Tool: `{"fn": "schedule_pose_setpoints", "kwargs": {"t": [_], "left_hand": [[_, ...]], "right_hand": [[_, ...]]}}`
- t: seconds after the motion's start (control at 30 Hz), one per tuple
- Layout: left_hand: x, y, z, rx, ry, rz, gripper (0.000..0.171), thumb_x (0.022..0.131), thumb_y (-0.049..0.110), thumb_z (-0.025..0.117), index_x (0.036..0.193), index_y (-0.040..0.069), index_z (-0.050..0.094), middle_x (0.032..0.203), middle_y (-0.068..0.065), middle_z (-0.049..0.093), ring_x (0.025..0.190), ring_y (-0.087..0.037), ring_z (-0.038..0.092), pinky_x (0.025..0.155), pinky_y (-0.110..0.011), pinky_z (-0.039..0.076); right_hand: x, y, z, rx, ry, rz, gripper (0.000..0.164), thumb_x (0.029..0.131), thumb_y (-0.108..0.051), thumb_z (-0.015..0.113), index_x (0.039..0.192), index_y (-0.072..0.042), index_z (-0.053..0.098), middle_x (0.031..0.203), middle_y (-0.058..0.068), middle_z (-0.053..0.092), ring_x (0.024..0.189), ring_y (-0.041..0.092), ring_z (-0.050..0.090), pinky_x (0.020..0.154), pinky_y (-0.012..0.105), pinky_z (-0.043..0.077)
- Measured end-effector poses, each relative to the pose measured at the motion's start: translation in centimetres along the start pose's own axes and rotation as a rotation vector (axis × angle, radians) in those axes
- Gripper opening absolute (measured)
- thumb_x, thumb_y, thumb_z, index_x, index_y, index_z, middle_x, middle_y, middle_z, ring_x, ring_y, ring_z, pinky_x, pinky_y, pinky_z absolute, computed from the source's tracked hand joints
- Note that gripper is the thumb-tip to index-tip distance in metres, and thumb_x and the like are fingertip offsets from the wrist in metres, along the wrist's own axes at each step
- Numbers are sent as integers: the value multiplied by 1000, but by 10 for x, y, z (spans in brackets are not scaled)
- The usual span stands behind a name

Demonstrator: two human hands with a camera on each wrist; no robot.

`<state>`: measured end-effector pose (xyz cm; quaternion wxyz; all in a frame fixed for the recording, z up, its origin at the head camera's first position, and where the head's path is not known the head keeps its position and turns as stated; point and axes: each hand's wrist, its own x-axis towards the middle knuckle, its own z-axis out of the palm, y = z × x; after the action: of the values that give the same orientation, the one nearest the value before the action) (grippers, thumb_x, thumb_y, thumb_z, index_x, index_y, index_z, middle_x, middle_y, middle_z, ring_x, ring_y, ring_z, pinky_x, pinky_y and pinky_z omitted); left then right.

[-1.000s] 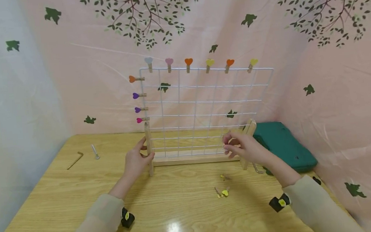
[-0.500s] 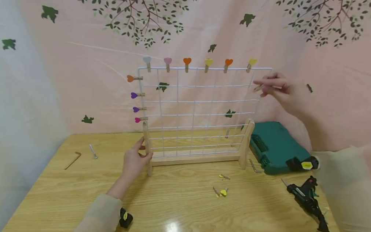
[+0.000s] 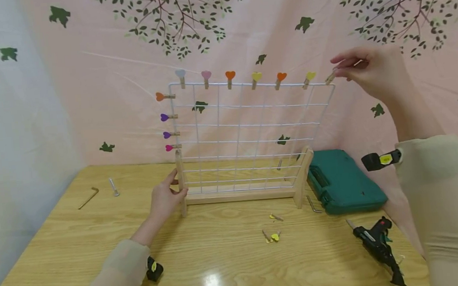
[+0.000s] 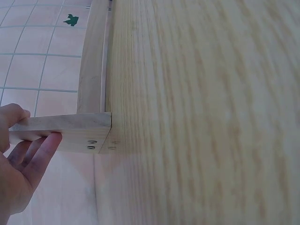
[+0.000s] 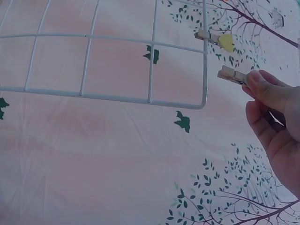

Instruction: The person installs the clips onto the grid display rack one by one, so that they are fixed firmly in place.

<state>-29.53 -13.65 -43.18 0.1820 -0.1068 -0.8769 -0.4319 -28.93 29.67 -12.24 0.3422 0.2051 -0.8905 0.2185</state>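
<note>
A white wire grid [image 3: 248,125] stands upright in a wooden stand [image 3: 239,197]. My left hand [image 3: 166,197] grips the stand's left post [image 4: 70,123], thumb on one face and fingers on the other. Up at the grid's top right corner, my right hand [image 3: 375,69] pinches a small wooden clothespin [image 5: 232,75]; its head is hidden by the fingers. In the right wrist view the clothespin's tip is a short gap away from the grid's edge, near a clip with a yellow heart [image 5: 226,42]. Heart clothespins line the top edge, such as an orange one [image 3: 230,75], and the left side, such as a purple one [image 3: 164,117].
Several loose yellow-heart clothespins [image 3: 275,237] lie on the table before the stand. At right are a green case [image 3: 349,182], a hex key [image 3: 314,204] and a black glue gun [image 3: 379,245]. A bolt [image 3: 114,187] and another hex key [image 3: 88,198] lie at left.
My right hand has risen from the lower right of the grid to its top right corner, carrying the clothespin. The left hand has stayed on the post.
</note>
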Motion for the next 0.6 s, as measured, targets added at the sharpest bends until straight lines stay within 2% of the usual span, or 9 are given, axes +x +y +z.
{"fn": "schedule_pose_setpoints", "kwargs": {"t": [0.3,0.6], "left_hand": [[0,-2,1,-5,-12,-21,64,77,16,68,133,5,40,97,-18,62,63,-20,62,53,-26,53],[1,-1,0,9,2,-1,63,77,16,69,133,5,41,94,-17,64,61,-19,61,52,-26,52]], "right_hand": [[10,6,5,-40,-130,106,22,80,-26,64,94,-9,68,78,-17,58,67,0,56,60,8,41],[13,6,8,-94,-188,129,22,81,-31,62,93,-13,68,79,-17,59,70,4,56,59,12,40]]}}
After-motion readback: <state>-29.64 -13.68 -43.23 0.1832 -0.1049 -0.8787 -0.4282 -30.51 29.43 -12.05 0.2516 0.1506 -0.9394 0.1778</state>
